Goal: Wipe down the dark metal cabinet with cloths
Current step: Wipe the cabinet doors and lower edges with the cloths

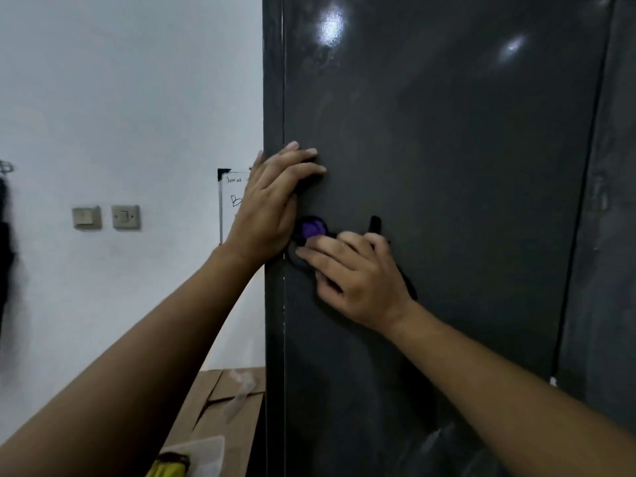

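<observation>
Cabinet: the dark grey glossy metal cabinet (447,166) fills the right two thirds of the frame. We see one tall door face with a seam down its left edge, plus a second dark panel (602,235) at far right.
Door surface: two bright light reflections sit in the upper part, with dull smears around them.
Left hand: the left hand (272,201) is at centre frame, flat on the door. The fingers are straight and close together, reaching across the seam, and we see nothing gripped. There is a dark patch under the fingertips; shadow or cloth, we cannot tell.
Right hand: the right hand (358,277) is just below and right of the left, against the door. Its fingers are curled round a black strip (375,223) that sticks out above the knuckles and again below the wrist. Cloth or handle, we cannot tell.
Lock area: a round purple disc in a dark ring (311,229) sits between the two hands. The right index fingertip touches its lower edge.
Wall: a white wall (120,98) takes the left third, with two square beige wall switches (86,217) side by side at mid left.
Board: a white board with handwriting (234,201) is partly hidden behind the left hand.
Lower left: brown cardboard boxes (234,401) stand beside the cabinet. A clear plastic container (203,449) and a blurred yellow item (168,468) are at the bottom edge.
</observation>
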### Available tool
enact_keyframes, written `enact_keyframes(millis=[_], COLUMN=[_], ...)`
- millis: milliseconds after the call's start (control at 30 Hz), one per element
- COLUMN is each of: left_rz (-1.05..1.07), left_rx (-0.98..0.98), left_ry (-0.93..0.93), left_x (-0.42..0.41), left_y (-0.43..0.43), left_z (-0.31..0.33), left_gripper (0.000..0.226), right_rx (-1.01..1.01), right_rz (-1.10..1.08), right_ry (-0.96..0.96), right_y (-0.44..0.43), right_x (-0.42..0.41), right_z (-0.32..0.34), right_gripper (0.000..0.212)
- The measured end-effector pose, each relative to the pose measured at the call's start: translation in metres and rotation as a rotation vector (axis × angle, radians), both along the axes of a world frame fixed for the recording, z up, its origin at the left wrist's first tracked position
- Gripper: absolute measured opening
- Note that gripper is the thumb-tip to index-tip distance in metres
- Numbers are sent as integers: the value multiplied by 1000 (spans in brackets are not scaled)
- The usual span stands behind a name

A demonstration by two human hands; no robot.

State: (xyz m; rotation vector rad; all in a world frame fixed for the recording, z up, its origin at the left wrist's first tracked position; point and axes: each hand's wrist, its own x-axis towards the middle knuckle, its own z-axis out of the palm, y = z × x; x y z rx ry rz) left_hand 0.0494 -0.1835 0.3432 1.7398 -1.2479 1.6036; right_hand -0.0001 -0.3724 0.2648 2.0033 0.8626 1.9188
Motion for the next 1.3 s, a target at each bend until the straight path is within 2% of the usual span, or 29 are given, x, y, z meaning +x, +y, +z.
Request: enact_keyframes(millis=[133,200,267,367,400,467,567,633,667,700,767,800,833,900,967,1067,1200,1300], left_rz=[-10,5,0,-31,-34,-33,-15,-3,8,20,50,71,101,184,286,378,404,395], left_rx=[23,36,25,18,18,19,28,26,22,19,9,4,6,28,46,43,19,16], left_ry=[-10,-14,-16,-3,2,4,14,-1,-13,-25,-45,-53,-59,-59,-56,-113,-173,-153], left_x=[-1,0,1,3,2,2,2,2,3,3,3,2,0,-5,-10,-11,-8,-8], left_y=[2,2,2,2,2,3,2,2,1,0,0,0,0,-1,-3,-4,-9,-9], left_z=[0,0,-2,-2,-1,-2,-2,-3,-3,-3,-3,-4,-4,-4,-7,-10,-11,-12], left_gripper=[38,35,35,36,37,36,33,33,34,33,29,28,29,36,44,43,33,33], right_rx=[-485,-634,-566,-138,-79,-156,-520,-674,-645,-526,-176,-73,-53,-197,-403,-489,-325,-14], right_rz=[-14,-55,-49,9,29,50,49,21,38,71,116,124,132,157,101,71,168,80], right_ry=[96,108,59,62,68,101,193,216,187,157,122,114,113,127,188,251,216,35], right_y=[-23,-30,-28,-10,-2,7,4,5,7,10,18,22,27,27,18,5,-25,-65], right_x=[-3,-5,-4,-1,1,3,2,-1,-1,-1,-1,0,1,4,3,2,-9,-18], right_z=[-10,-4,8,10,0,-28,-61,-59,-53,-44,-31,-32,-40,-67,-89,-90,-34,36], right_gripper=[32,34,32,31,31,30,27,26,24,22,23,24,23,16,19,23,33,34])
